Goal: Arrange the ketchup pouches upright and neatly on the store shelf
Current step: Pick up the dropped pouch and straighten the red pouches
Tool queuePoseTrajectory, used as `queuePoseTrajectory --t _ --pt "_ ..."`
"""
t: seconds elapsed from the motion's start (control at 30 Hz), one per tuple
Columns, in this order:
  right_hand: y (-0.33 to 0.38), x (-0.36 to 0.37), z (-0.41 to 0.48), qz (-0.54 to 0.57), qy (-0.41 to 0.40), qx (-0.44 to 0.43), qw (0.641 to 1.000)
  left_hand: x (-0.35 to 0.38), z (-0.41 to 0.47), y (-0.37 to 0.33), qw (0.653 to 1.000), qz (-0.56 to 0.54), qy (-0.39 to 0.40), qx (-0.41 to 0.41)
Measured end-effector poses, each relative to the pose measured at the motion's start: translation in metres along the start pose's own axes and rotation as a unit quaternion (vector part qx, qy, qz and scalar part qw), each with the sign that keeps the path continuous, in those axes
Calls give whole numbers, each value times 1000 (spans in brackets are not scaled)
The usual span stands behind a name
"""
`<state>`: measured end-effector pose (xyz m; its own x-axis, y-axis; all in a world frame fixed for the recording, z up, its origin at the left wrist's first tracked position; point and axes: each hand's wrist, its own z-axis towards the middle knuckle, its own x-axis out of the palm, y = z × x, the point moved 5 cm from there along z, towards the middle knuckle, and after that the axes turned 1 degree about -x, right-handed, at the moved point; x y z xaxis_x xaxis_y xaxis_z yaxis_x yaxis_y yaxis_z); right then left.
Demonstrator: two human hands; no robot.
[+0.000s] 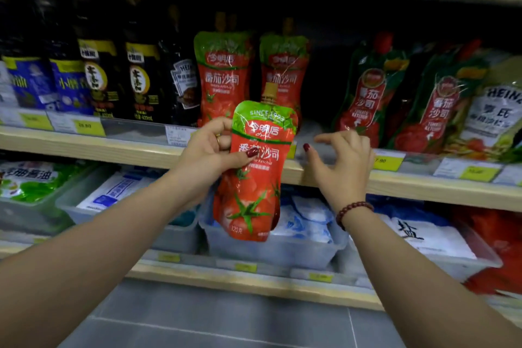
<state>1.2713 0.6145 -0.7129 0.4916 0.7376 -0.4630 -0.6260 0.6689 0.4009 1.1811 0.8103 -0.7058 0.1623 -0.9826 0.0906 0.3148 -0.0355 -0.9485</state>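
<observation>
Your left hand (210,150) is pinching the soft, floppy ketchup pouch (254,175) near its top, just in front of the shelf edge (141,150); it is sagging below, so likely better supported lower down. Your right hand (343,164) is hovering spread and empty beside it. Two matching pouches (223,76) are standing behind that edge

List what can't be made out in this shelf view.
- Head view: lower part of the second shelf pouch, covered by the held pouch in the left hand.
- Price tags, too blurred to read reliably.
- Heinz pouch, cut off by the right edge.
- Back of the gap above the right hand, too dark.
</observation>
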Motion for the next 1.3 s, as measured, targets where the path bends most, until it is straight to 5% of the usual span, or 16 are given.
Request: queuePoseTrajectory --t 0.3,0.37,0.43,0.5,0.57,0.83,0.93,1.1,1.3 --pt "4 -9 11 76 39 59 995 26 62 -45 999 10 -35 -5" --pt "6 -13 26 231 81 145 959 32 69 -47 999 -5 -43 -15" --pt "15 -11 38 388 173 235 874 38 74 -49 998 -27 -50 -21" --pt "25 -7 44 426 266 264 824 42 78 -51 997 -43 -57 -25" --pt "31 -7 49 430 299 263 810 45 80 -52 997 -46 -59 -25" --pt "30 0 61 426 277 268 818 22 82 -38 988 126 -85 22" --pt "30 1 68 437 245 273 821 -3 70 -28 943 297 -121 92" --pt "29 6 78 468 208 290 808 -7 58 -1 870 479 -44 110" --pt "32 17 86 452 177 257 835 -4 53 8 879 447 -81 142"
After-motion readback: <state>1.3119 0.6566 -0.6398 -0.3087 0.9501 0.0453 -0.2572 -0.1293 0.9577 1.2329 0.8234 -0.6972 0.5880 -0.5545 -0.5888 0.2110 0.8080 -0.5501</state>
